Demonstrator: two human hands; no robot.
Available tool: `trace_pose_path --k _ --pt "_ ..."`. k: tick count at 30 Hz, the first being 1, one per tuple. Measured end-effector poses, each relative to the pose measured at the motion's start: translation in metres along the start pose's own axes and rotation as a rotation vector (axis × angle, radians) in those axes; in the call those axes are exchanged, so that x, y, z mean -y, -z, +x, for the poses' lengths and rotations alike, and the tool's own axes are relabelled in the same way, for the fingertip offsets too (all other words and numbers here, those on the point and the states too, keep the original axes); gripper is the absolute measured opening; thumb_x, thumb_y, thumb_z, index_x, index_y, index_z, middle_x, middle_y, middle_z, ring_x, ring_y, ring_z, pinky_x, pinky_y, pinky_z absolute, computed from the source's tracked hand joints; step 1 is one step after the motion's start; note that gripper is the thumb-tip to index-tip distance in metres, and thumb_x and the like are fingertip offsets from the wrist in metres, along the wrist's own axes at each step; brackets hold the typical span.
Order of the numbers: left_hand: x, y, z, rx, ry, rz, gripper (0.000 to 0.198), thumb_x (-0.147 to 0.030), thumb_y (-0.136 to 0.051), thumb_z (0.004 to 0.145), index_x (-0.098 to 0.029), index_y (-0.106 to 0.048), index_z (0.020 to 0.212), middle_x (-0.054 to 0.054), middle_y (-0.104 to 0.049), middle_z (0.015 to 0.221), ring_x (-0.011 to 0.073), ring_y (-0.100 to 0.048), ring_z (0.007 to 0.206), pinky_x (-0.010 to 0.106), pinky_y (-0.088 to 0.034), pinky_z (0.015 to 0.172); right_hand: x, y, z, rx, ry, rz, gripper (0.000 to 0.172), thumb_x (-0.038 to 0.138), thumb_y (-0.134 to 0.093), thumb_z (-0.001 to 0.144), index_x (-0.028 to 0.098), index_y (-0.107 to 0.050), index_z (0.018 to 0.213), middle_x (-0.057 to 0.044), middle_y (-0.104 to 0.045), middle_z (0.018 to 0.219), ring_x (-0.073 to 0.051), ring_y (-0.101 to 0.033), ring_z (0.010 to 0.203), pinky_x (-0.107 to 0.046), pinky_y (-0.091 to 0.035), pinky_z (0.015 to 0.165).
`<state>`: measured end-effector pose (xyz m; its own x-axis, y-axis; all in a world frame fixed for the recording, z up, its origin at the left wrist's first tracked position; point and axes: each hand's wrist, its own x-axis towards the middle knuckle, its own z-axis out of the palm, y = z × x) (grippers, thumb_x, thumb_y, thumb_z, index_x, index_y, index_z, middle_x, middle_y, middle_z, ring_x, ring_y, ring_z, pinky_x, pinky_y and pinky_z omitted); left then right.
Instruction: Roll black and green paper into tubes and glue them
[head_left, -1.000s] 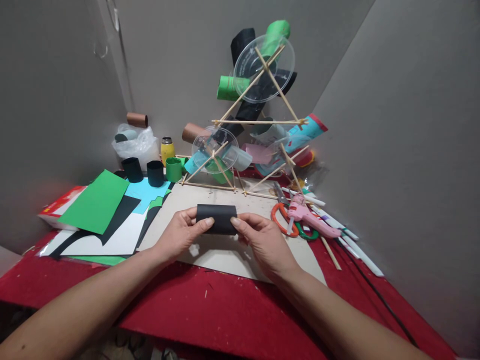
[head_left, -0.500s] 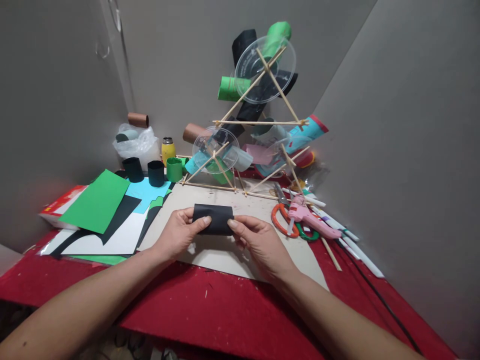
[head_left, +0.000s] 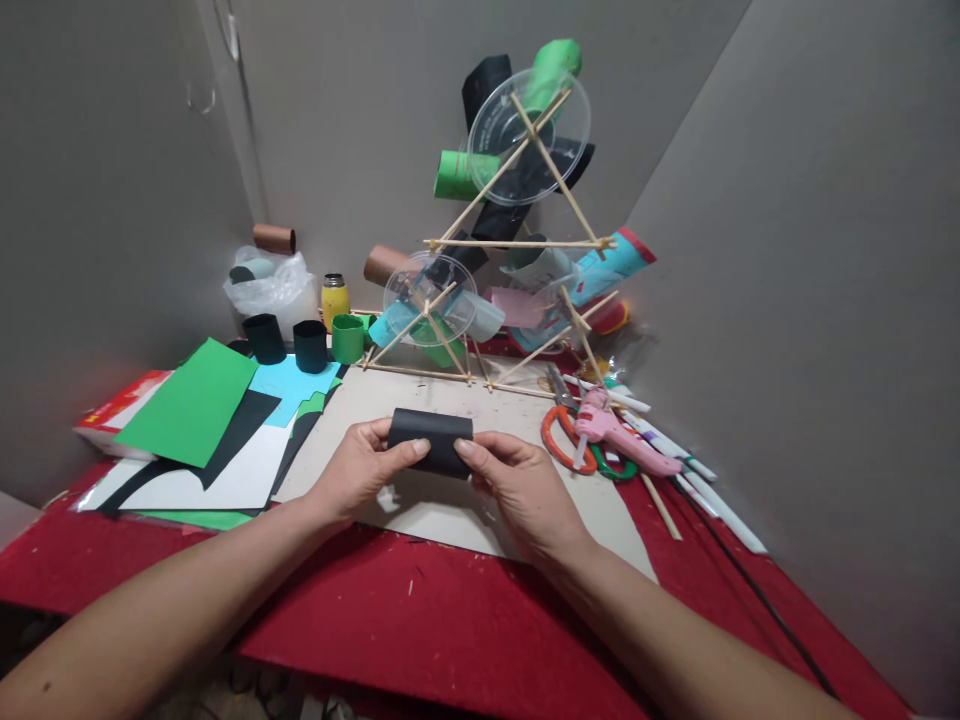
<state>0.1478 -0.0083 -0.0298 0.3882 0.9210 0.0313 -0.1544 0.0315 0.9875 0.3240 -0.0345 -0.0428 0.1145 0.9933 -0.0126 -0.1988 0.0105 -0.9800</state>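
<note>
A black paper tube (head_left: pixel 431 428) lies sideways between my two hands, above a pale board (head_left: pixel 420 520). My left hand (head_left: pixel 367 465) grips its left end, with the thumb laid across the front. At the other end my right hand (head_left: pixel 510 475) pinches it between thumb and fingers. The fingers behind the tube are partly hidden. Beyond my hands stands a frame of wooden sticks (head_left: pixel 517 243) carrying clear plastic discs (head_left: pixel 487 150) with green, black, blue and brown tubes around them.
To the right lie a pink glue gun (head_left: pixel 619 435), orange-handled scissors (head_left: pixel 559 440) and white sticks (head_left: pixel 727 520). On the left are a green paper sheet (head_left: pixel 191 405), black paper tubes (head_left: pixel 310 347), a green tube (head_left: pixel 347 340) and a yellow bottle (head_left: pixel 335 303). Red cloth (head_left: pixel 390 620) covers the table.
The black tube has shifted slightly right and turned a little in my fingers. My left thumb has slid rightward along it. Both hands keep their hold.
</note>
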Motion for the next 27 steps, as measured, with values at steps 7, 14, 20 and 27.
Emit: trace_pose_path --k 7,14,20,27 --pt "0.0009 0.0001 -0.0011 0.015 0.016 0.014 0.032 -0.037 -0.076 0.073 -0.014 -0.075 0.096 0.007 -0.075 0.087 0.0198 -0.067 0.081 0.032 -0.049 0.080 0.0004 0.0000 -0.0008 0.016 0.008 -0.012 0.030 0.046 -0.083 0.058 0.019 -0.071 0.063 0.004 -0.048 0.048 -0.009 -0.035 0.046 -0.024 -0.024 0.045" --pt "-0.0001 0.0000 -0.0006 -0.028 0.013 0.009 0.031 -0.036 -0.078 0.071 -0.013 -0.075 0.092 0.007 -0.075 0.088 0.0179 -0.065 0.076 0.030 -0.048 0.077 0.0009 -0.0001 -0.0006 0.071 -0.055 0.028 0.033 0.046 -0.085 0.057 0.017 -0.071 0.066 0.004 -0.051 0.050 -0.008 -0.036 0.046 -0.023 -0.026 0.045" --pt "0.0008 0.0025 0.0026 -0.078 -0.008 0.010 0.028 -0.035 -0.080 0.068 -0.014 -0.074 0.086 0.005 -0.075 0.083 0.0156 -0.063 0.072 0.027 -0.047 0.075 0.0059 0.0014 -0.0010 0.122 -0.048 0.055 0.039 0.054 -0.079 0.065 0.017 -0.065 0.060 0.002 -0.050 0.053 -0.009 -0.038 0.048 -0.022 -0.028 0.043" --pt "-0.0008 0.0005 -0.0012 -0.048 0.001 0.050 0.028 -0.035 -0.078 0.070 -0.014 -0.075 0.089 0.006 -0.075 0.086 0.0180 -0.065 0.076 0.030 -0.049 0.076 0.0029 0.0005 -0.0023 0.119 -0.037 -0.010 0.034 0.049 -0.081 0.063 0.017 -0.069 0.063 0.004 -0.049 0.049 -0.008 -0.036 0.045 -0.023 -0.026 0.044"
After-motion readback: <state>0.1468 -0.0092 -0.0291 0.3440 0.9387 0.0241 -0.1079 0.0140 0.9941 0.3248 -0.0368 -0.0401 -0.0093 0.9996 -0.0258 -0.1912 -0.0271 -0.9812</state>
